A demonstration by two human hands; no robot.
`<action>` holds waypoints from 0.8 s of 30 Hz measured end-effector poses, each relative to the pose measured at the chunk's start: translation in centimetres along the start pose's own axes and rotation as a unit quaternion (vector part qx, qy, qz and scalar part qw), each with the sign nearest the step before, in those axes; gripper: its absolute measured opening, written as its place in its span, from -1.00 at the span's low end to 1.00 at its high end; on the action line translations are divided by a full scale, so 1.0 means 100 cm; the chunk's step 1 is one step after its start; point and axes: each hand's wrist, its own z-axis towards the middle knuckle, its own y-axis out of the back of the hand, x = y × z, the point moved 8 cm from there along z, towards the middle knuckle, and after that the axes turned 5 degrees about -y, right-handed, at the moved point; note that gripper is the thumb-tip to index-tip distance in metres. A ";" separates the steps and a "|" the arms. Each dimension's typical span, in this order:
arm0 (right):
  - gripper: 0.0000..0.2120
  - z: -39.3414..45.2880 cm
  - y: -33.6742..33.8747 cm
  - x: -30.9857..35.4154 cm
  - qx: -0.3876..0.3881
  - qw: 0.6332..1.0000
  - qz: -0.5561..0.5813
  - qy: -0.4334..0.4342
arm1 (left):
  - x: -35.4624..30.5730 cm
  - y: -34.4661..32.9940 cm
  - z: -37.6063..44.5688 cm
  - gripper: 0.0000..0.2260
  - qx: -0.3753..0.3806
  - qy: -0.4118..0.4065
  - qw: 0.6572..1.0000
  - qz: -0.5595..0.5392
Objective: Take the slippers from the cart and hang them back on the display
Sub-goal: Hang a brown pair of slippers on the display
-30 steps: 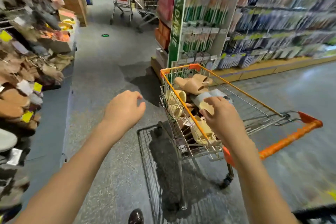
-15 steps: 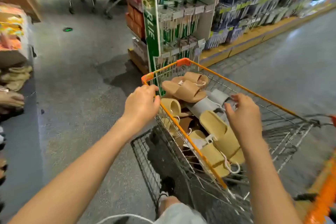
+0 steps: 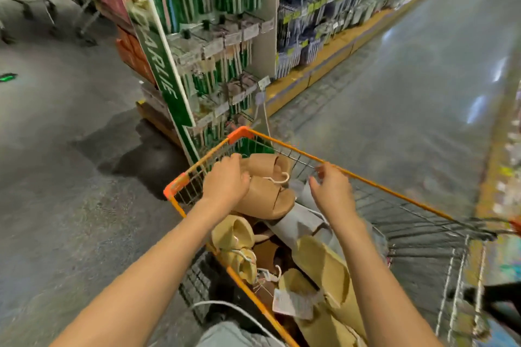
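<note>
My left hand (image 3: 227,183) lies on the tan slippers (image 3: 266,191) at the cart's (image 3: 380,186) far corner, fingers curled over them; my right hand (image 3: 332,191) hovers beside, fingers apart.

The cart (image 3: 408,222) is showing bare wire metal with an orange coated rim. The tan slippers (image 3: 265,191) are looking matt, smooth and rubbery, and the floor (image 3: 70,205) is looking speckled and faintly glossy.

A shop: stocked shelves (image 3: 324,22) along an aisle, wire cart (image 3: 394,205).
</note>
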 end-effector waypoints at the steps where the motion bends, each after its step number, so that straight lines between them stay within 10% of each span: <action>1: -0.68 0.011 -0.008 -0.005 0.008 1.000 0.003 -0.023 | -0.004 -0.014 0.016 -0.55 0.026 -0.010 1.000 0.000; 12: -0.61 0.093 -0.098 -0.039 0.099 0.974 -0.004 -0.206 | -0.037 -0.130 0.120 -0.43 0.166 -0.135 0.973 0.090; 24: -0.76 0.125 -0.165 -0.030 0.166 0.946 0.090 -0.264 | -0.005 -0.196 0.139 -0.28 0.303 -0.082 0.943 0.108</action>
